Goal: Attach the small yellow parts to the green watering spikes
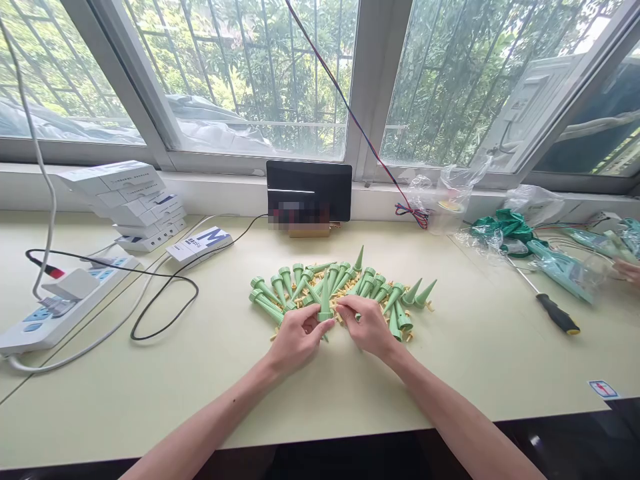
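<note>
My left hand (301, 335) is closed round the wide base of a green plastic watering spike (325, 303), whose tip points up and away from me. Just to its right, my right hand (369, 325) makes a pinch with thumb and forefinger; a small yellowish piece seems to be at the fingertips, too small to name. Around both hands lies a spread of similar green spikes (367, 283), mostly lying down, a few standing on their bases. Small yellow plastic pieces (345, 285) are scattered among them, and my hands cover part of the pile.
Behind the pile stands a black screen (310, 190). At left are stacked white boxes (130, 200), one flat box (200, 244), a power strip (65, 303) and loose cables. A screwdriver (557, 313) and bagged green items (505, 230) lie right; another person's hand (627, 270) shows there.
</note>
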`<state>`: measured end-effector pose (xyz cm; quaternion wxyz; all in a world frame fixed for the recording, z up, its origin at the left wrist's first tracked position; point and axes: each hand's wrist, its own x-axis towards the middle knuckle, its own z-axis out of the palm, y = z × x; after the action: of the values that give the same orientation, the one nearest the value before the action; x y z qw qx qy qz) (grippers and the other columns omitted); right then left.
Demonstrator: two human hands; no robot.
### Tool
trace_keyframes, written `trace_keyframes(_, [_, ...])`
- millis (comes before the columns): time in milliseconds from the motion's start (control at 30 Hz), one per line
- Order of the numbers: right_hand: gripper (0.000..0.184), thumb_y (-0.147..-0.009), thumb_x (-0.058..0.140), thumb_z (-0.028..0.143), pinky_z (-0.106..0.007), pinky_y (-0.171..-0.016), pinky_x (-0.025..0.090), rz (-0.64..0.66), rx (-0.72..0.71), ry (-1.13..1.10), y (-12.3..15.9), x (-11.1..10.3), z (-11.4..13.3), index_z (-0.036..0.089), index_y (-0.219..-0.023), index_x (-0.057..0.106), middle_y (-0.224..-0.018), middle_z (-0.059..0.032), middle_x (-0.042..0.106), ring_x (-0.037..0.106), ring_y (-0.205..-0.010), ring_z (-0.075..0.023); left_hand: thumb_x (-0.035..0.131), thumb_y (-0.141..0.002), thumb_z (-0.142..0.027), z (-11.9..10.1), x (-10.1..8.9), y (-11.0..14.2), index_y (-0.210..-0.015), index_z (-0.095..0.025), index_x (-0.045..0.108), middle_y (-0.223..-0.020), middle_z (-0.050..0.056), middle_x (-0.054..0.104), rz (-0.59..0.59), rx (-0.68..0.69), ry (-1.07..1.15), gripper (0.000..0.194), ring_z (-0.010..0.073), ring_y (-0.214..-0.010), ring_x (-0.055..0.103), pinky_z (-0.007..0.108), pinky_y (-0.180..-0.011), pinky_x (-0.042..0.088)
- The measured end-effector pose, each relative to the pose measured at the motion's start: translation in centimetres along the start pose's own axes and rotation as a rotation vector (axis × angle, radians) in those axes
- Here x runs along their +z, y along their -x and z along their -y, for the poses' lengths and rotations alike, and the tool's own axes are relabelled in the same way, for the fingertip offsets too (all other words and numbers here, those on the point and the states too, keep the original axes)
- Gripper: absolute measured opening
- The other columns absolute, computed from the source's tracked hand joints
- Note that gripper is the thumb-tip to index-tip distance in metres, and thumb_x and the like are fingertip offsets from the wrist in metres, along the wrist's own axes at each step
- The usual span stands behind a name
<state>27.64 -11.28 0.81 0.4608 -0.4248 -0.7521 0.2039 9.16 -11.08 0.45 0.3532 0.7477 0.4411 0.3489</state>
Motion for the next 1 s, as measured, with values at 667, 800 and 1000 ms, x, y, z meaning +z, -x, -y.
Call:
trace_keyframes(667, [0.023, -0.096, 0.049, 0.025, -0.025, -0.056, 0.036, 0.026, -0.010, -0.031, -0.06, -0.34, 0.26, 0.019, -0.076, 0.059, -0.066, -0.0013, 0.058, 0.046, -0.058, -0.0132, 0.055, -0.090, -0.042, 0.36, 0.01, 0.00, -0.061, -0.020, 0.029, -0.050, -0.006, 0.034, -0.036, 0.074, -0.118, 0.044, 0.0095, -0.050, 0.032, 0.024, -0.050, 0.027])
trace_keyframes(800, [0.024, -0.097, 0.048, 0.027, -0.025, -0.056, 0.037, 0.035, -0.011, -0.023, -0.04, -0.31, 0.31, 0.019, -0.077, 0.059, -0.066, -0.0016, 0.057, 0.046, -0.058, -0.0137, 0.056, -0.089, -0.040, 0.26, -0.05, -0.01, -0.061, -0.020, 0.029, -0.050, -0.006, 0.034, -0.025, 0.053, -0.083, 0.043, 0.0094, -0.050, 0.031, 0.024, -0.050, 0.025])
trace_keyframes(1000, [0.028, -0.098, 0.045, 0.026, -0.025, -0.055, 0.034, 0.050, -0.004, 0.004, -0.02, -0.15, 0.24, 0.019, -0.073, 0.056, -0.064, -0.0004, 0.052, 0.042, -0.057, -0.0135, 0.060, -0.087, -0.040, -0.03, 0.03, 0.12, -0.063, -0.020, 0.033, -0.055, -0.006, 0.033, -0.075, 0.085, -0.118, 0.041, 0.0094, -0.053, 0.031, 0.023, -0.050, 0.027])
